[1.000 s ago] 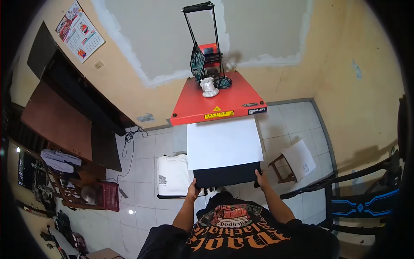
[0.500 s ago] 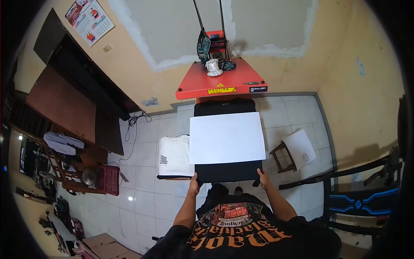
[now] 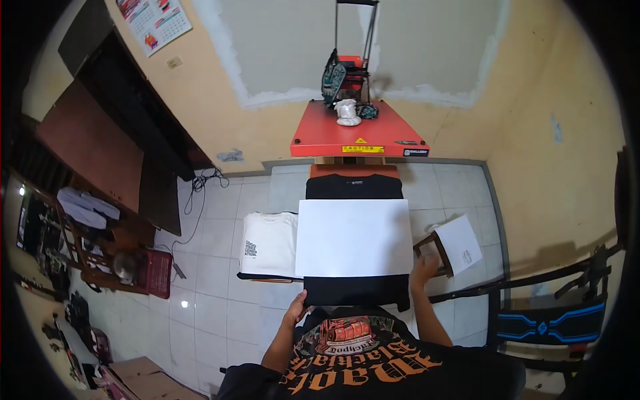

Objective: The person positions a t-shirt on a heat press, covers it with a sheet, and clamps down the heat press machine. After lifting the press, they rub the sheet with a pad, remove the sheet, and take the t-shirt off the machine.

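A black T-shirt (image 3: 353,291) lies flat in front of me on the heat press's lower platen, its collar toward the press. Across its middle rests a blank white sheet (image 3: 355,238). My left hand (image 3: 297,309) is closed on the shirt's near left corner, thumb on top; its other fingers are partly hidden. My right hand (image 3: 424,268) is off the shirt, smeared by motion, just right of the sheet and nearest to a small wooden stool (image 3: 440,255). On that stool is white paper (image 3: 460,245) with small print.
The heat press's red upper plate (image 3: 360,130) is at the back, with a white bundle (image 3: 347,112) on top. Left of the sheet sits a stack of white T-shirts (image 3: 268,241). Black exercise equipment (image 3: 550,319) stands at right, and cables (image 3: 203,187) lie on the floor at left.
My right hand has let go of the shirt's near right corner and moved up and right toward the stool. The shirt and sheet sit farther from the press, showing some orange-red surface behind the collar.
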Motion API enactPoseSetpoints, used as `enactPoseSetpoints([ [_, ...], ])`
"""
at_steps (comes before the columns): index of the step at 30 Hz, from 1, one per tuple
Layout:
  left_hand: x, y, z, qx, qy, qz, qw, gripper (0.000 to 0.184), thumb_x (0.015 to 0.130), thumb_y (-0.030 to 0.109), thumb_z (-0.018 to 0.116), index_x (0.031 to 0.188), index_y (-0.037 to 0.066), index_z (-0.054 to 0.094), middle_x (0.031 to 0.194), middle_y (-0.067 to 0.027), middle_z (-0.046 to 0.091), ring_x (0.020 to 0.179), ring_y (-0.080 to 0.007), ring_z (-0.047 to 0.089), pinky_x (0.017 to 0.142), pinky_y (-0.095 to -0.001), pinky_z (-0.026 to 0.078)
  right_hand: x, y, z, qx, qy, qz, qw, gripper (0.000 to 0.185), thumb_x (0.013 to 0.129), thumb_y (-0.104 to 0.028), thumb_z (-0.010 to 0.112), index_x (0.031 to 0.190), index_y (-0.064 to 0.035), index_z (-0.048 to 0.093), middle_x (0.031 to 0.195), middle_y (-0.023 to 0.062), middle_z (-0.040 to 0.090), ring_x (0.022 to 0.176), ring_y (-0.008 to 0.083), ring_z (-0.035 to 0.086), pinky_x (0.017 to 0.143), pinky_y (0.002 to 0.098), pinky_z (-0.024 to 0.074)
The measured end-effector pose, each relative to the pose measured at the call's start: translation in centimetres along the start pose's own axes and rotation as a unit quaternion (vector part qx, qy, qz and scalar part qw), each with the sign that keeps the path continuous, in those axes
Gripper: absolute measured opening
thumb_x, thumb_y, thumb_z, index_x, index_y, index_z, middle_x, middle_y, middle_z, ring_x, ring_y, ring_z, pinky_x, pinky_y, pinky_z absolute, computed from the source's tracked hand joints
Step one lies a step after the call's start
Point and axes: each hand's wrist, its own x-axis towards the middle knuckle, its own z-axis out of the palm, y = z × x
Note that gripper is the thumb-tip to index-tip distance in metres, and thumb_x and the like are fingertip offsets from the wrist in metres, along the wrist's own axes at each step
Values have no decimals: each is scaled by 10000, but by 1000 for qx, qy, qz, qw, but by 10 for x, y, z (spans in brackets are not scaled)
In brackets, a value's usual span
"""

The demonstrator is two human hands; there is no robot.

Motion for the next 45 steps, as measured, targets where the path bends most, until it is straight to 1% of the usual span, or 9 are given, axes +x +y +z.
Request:
enactPoseSetpoints([
  [5, 19, -13, -26, -35, -46, -33, 998, 614, 1062, 544, 529, 1501, 121, 452, 1438, -7, 559, 1300, -164, 534, 1014, -388, 524, 132, -340, 11, 370, -95, -283, 880, 331, 981, -98, 682, 1269, 30, 580, 1242, 180, 614, 1130, 333, 642, 1008, 413, 504],
  [11, 22, -12, -35, 47, -16, -36, 998, 772, 1019, 577, 597, 1578, 90, 382, 1550, -43, 467, 1352, -168, 485, 1092, -415, 458, 237, -475, 208, 55, -257, -330, 907, 940, 817, -372, 839, 1577, -161, 328, 1558, 325, 335, 1371, 512, 477, 1114, 543, 443],
  [13, 22, -20, -36, 92, -10, -23, 995, 760, 1012, 585, 605, 1533, 55, 447, 1472, -63, 541, 1277, -166, 527, 1048, -377, 462, 259, -480, 249, -43, -288, -292, 911, 1119, 749, -453, 869, 1631, -177, 238, 1533, 357, 398, 1390, 524, 467, 1122, 504, 446],
  [19, 12, -24, -17, 216, 118, 119, 962, 810, 997, 572, 639, 1457, -75, 479, 1335, -178, 633, 1123, -257, 628, 1049, -378, 465, 246, -485, 256, -15, -329, -243, 912, 809, 838, -404, 832, 1469, -164, 387, 1309, 278, 640, 1212, 429, 648, 1042, 475, 504],
  [22, 15, -8, -14, 214, 159, 130, 955, 808, 975, 477, 707, 1469, -101, 431, 1335, -227, 604, 1195, -320, 598, 1101, -420, 440, 208, -481, 216, 317, -355, -277, 835, 754, 855, -343, 839, 1427, -126, 398, 1291, 232, 651, 1143, 365, 681, 994, 447, 533],
  [24, 12, 20, -3, 288, 254, 287, 878, 758, 956, 399, 731, 1446, -100, 439, 1327, -251, 581, 1234, -368, 564, 1106, -445, 428, 130, -486, 107, 413, -309, -298, 803, 771, 835, -263, 870, 1423, -94, 400, 1259, 197, 662, 1113, 301, 685, 966, 431, 545],
  [29, -24, 109, 53, 487, 295, 456, 684, 455, 967, 216, 667, 1317, -43, 538, 1313, -269, 558, 1267, -436, 518, 1061, -510, 416, -42, -342, 53, 269, -385, -341, 814, 797, 791, -247, 902, 1414, -67, 439, 1209, 238, 663, 1109, 420, 675, 935, 481, 539],
  [35, 1, 98, 56, 598, 133, 464, 641, 315, 957, 121, 625, 1250, 5, 620, 1347, -196, 588, 1311, -387, 520, 1092, -490, 420, -169, -196, 94, 185, -424, -275, 843, 725, 801, 2, 758, 1431, 25, 400, 1350, 318, 548, 1296, 508, 514, 1089, 513, 434],
  [45, 11, 106, 65, 600, 167, 458, 635, 242, 927, 119, 693, 1158, 49, 689, 1271, -140, 628, 1246, -361, 554, 1036, -443, 489, -52, -300, 248, 66, -360, -304, 880, 867, 796, -156, 846, 1533, -122, 391, 1360, 202, 585, 1153, 442, 627, 929, 488, 553],
])
